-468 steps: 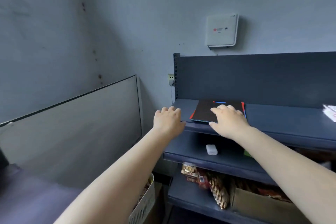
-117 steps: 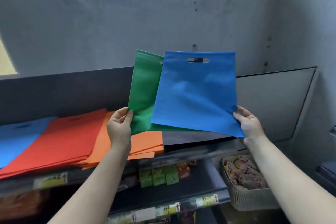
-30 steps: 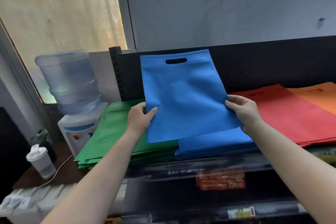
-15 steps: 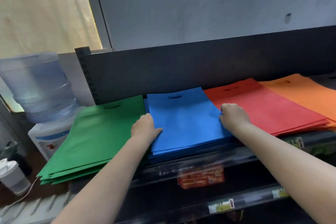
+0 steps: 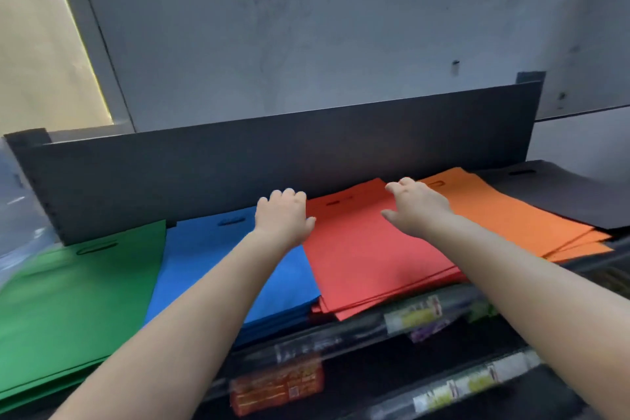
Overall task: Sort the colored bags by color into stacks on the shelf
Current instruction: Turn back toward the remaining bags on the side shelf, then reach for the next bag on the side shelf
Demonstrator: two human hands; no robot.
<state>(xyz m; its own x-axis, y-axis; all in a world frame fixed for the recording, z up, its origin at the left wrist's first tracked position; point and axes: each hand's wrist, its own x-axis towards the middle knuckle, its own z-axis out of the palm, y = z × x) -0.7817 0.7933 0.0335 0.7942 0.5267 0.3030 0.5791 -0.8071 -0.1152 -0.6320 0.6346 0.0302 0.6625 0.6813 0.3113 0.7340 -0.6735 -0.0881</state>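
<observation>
Flat bags lie in color stacks along the dark shelf point(image 5: 238, 167): green stack point(image 5: 75, 290) at the left, then blue stack point(image 5: 211, 249), red stack point(image 5: 361, 256), orange stack point(image 5: 504, 215) and a dark grey stack point(image 5: 559, 194) at the far right. My left hand point(image 5: 283, 218) hovers with loosely curled fingers over the border of the blue and red stacks, holding nothing. My right hand point(image 5: 416, 208) reaches with spread fingers over the far edge of the red stack, beside the orange one, also holding nothing.
The shelf's dark back panel rises behind the stacks against a grey wall. Lower shelves point(image 5: 375, 327) with price labels and a red snack packet point(image 5: 276, 385) sit below. A water bottle's blurred edge point(image 5: 17, 215) shows at the far left.
Both hands let go of the blue bag, now lying on the blue stack, and moved right and forward over the red stack. The view swung to the right.
</observation>
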